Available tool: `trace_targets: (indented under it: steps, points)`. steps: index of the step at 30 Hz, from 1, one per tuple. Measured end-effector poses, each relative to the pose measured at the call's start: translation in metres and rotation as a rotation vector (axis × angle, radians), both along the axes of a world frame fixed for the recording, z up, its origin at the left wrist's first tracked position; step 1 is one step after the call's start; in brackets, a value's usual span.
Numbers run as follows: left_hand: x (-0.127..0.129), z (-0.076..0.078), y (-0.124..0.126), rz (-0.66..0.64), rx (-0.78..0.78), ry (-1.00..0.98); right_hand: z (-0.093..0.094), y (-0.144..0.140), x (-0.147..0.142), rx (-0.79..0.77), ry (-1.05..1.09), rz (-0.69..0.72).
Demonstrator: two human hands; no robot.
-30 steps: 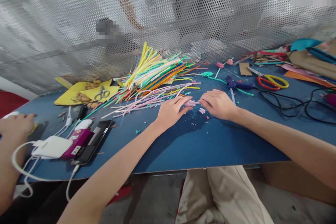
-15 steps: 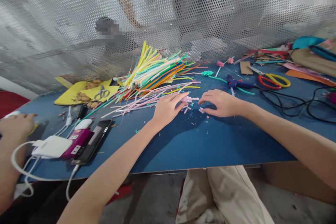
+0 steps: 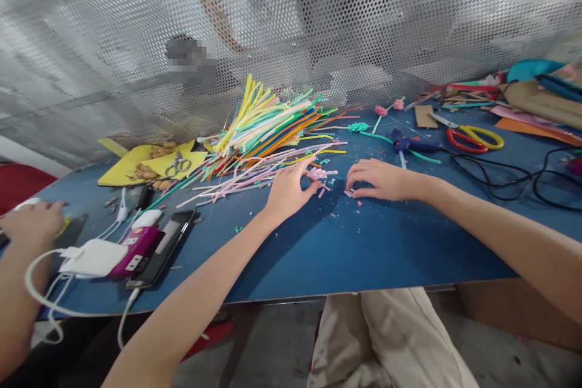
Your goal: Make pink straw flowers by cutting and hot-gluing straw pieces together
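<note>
My left hand [image 3: 286, 189] lies on the blue table [image 3: 345, 242] with its fingers spread, the fingertips touching a small heap of cut pink bits [image 3: 319, 174]. My right hand [image 3: 379, 179] is arched over the table just to the right, fingertips down on more scattered pink and teal bits [image 3: 351, 193]. Neither hand visibly grips anything. Behind my left hand fans out a large pile of coloured sticks [image 3: 268, 124], with thin pink ones [image 3: 240, 179] reaching towards it.
A blue glue gun [image 3: 411, 145], red-and-yellow scissors [image 3: 475, 138] and a black cable [image 3: 513, 177] lie to the right. Small scissors [image 3: 177, 165] rest on yellow foam. A phone [image 3: 163, 245], magenta pack [image 3: 136, 245] and white charger [image 3: 93, 257] sit left, by another person's hand [image 3: 31, 224].
My hands have drawn slightly apart and the pink bits that were bunched between them now lie spread out. My left fingers have opened wider. The view has tilted a little.
</note>
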State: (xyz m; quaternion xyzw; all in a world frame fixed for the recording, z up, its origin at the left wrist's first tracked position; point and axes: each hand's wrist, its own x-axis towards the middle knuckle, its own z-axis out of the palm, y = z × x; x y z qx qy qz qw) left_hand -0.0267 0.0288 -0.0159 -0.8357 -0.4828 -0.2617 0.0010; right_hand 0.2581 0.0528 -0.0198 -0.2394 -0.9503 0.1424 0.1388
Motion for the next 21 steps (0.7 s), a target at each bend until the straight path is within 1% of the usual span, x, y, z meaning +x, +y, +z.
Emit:
trace_targets:
  steps: [4,9,13,18,21]
  points:
    - [0.001,-0.001,0.001,-0.01,-0.032,-0.028,-0.002,0.002,0.002,0.002,0.01,-0.007]
    - [0.0,-0.006,0.002,-0.019,-0.048,0.002,-0.002,0.006,0.015,0.045,-0.02,-0.008]
    - [0.001,-0.009,0.003,-0.043,-0.091,-0.013,-0.001,0.008,0.021,0.034,-0.026,-0.008]
    - [0.002,-0.005,0.002,-0.033,-0.051,-0.085,0.001,0.008,0.019,0.033,-0.043,-0.012]
    - [0.002,-0.004,0.002,-0.032,-0.036,-0.116,-0.001,0.009,0.019,-0.001,-0.036,-0.005]
